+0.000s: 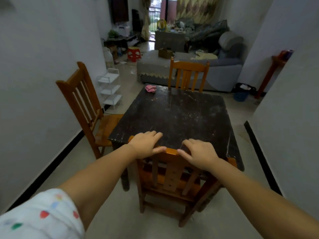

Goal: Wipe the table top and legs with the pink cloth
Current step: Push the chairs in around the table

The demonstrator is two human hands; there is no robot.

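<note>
While two hands (146, 144) (200, 152) grip one chair (170, 169), one pink cloth (150, 88) lies apart.

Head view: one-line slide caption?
Both hands, left hand and right hand, grip near chair at dark table; pink cloth untouched.

pink cloth (150, 88), dark speckled table (181, 114), orange-brown chairs (82, 94)

I can read no words, labels, brands or numbers anywhere in front of my hands. My sleeve (39, 216) carries only coloured spots, no letters.
</note>
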